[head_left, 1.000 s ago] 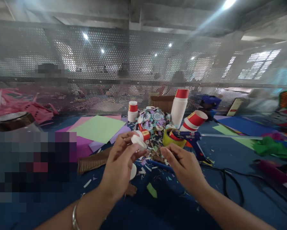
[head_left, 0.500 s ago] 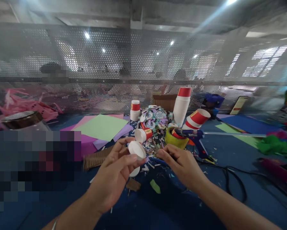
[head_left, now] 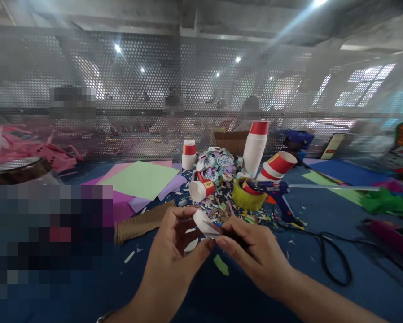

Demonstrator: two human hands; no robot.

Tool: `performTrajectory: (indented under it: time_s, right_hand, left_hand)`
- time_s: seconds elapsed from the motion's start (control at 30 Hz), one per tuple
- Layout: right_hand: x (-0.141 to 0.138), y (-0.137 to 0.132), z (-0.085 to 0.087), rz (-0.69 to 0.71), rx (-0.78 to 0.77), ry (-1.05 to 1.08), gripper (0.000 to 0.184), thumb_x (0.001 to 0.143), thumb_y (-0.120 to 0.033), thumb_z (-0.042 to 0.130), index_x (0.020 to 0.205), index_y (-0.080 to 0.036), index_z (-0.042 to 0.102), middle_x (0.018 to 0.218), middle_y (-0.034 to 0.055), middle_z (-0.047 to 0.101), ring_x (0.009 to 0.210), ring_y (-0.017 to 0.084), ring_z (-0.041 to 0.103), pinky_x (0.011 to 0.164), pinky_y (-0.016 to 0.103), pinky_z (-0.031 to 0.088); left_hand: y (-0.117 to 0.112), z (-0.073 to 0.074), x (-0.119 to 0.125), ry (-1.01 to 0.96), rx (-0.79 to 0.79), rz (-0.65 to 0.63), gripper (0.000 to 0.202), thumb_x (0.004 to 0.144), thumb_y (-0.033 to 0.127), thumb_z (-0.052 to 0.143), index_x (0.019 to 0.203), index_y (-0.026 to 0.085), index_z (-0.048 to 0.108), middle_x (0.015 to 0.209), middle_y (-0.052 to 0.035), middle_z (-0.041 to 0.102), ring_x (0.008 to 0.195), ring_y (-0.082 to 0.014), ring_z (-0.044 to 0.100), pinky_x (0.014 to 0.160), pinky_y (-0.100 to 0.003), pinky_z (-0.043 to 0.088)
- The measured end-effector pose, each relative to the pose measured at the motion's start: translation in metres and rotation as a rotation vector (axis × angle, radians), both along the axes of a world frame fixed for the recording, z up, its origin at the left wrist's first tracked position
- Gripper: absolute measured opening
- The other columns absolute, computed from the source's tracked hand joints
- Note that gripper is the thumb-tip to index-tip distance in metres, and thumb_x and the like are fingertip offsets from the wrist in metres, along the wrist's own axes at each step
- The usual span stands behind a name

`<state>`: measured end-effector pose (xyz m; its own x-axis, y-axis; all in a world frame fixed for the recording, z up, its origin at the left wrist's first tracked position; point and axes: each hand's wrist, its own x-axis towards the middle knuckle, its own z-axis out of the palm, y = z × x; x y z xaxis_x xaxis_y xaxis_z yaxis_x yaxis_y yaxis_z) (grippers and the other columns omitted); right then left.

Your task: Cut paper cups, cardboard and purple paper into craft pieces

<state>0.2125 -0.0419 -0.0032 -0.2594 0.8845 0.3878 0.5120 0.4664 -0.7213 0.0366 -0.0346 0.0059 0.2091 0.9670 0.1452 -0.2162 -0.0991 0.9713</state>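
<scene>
My left hand (head_left: 174, 251) pinches a small white paper cup base (head_left: 203, 222) by its edge, fingers curled behind it and thumb below. My right hand (head_left: 251, 246) is closed on a slim dark tool (head_left: 237, 238) mostly hidden by the fingers. A thin grey tip reaches from it onto the white piece; whether it is a blade or scissors I cannot tell. Behind my left hand a white disc (head_left: 191, 245) lies on the table. Past my hands a red and white paper cup (head_left: 201, 190) rests on its side among paper scraps (head_left: 221, 206).
A blue glue gun (head_left: 275, 190) lies across a yellow tape roll (head_left: 248, 197), its black cord (head_left: 348, 264) looping right. Cup stacks (head_left: 254, 152) and a heap of decorated discs (head_left: 218, 163) stand behind. Coloured sheets (head_left: 141, 177) and corrugated cardboard (head_left: 144, 222) lie to the left.
My right hand has moved left and up to the white piece, and the tool's tip now meets it. My left hand has turned the piece and shifted slightly right.
</scene>
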Motion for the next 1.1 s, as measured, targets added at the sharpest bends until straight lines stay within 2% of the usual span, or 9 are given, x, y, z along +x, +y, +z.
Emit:
performTrajectory:
  time_s: [0.3, 0.63, 0.83, 1.0, 1.1]
  right_hand:
    - [0.0005, -0.0037, 0.0004, 0.000, 0.124, -0.043, 0.029, 0.095, -0.039, 0.049, 0.075, -0.019, 0.052, 0.060, -0.0047, 0.047, 0.049, 0.008, 0.042, 0.048, 0.022, 0.032]
    - [-0.0010, -0.0060, -0.0016, -0.001, 0.145, -0.038, 0.029, 0.095, -0.039, 0.050, 0.074, -0.020, 0.052, 0.058, -0.0046, 0.048, 0.048, 0.009, 0.042, 0.046, 0.023, 0.031]
    - [-0.0032, -0.0061, -0.0017, -0.010, 0.161, -0.042, 0.029, 0.096, -0.037, 0.049, 0.073, -0.019, 0.053, 0.058, -0.0045, 0.047, 0.047, 0.008, 0.042, 0.046, 0.023, 0.032]
    - [-0.0035, -0.0071, -0.0008, -0.021, 0.176, -0.065, 0.031, 0.096, -0.037, 0.048, 0.072, -0.019, 0.054, 0.057, -0.0046, 0.046, 0.046, 0.008, 0.042, 0.045, 0.023, 0.031]
    - [-0.0031, -0.0077, -0.0005, -0.027, 0.190, -0.074, 0.031, 0.096, -0.036, 0.048, 0.072, -0.019, 0.054, 0.058, -0.0041, 0.047, 0.047, 0.008, 0.043, 0.046, 0.023, 0.032]
  left_hand:
    - [-0.0062, -0.0020, 0.0011, 0.132, 0.079, 0.089, 0.037, 0.073, 0.029, 0.078, 0.098, 0.023, 0.052, 0.095, -0.0037, 0.072, 0.089, -0.0216, 0.070, 0.076, -0.032, 0.056]
    - [-0.0076, -0.0067, 0.0036, 0.170, 0.107, 0.138, 0.035, 0.072, 0.028, 0.078, 0.096, 0.024, 0.053, 0.091, -0.0031, 0.070, 0.081, -0.0208, 0.069, 0.054, -0.024, 0.052]
    - [-0.0063, -0.0064, 0.0047, 0.194, 0.117, 0.156, 0.034, 0.072, 0.031, 0.078, 0.096, 0.025, 0.054, 0.094, -0.0037, 0.071, 0.087, -0.0223, 0.069, 0.062, -0.027, 0.056]
    - [-0.0078, -0.0073, 0.0044, 0.232, 0.123, 0.165, 0.033, 0.073, 0.033, 0.077, 0.097, 0.026, 0.055, 0.097, -0.0049, 0.070, 0.090, -0.0236, 0.069, 0.050, -0.023, 0.050]
    - [-0.0083, -0.0072, 0.0047, 0.240, 0.119, 0.184, 0.033, 0.072, 0.034, 0.078, 0.095, 0.025, 0.055, 0.093, -0.0040, 0.070, 0.084, -0.0226, 0.070, 0.054, -0.025, 0.053]
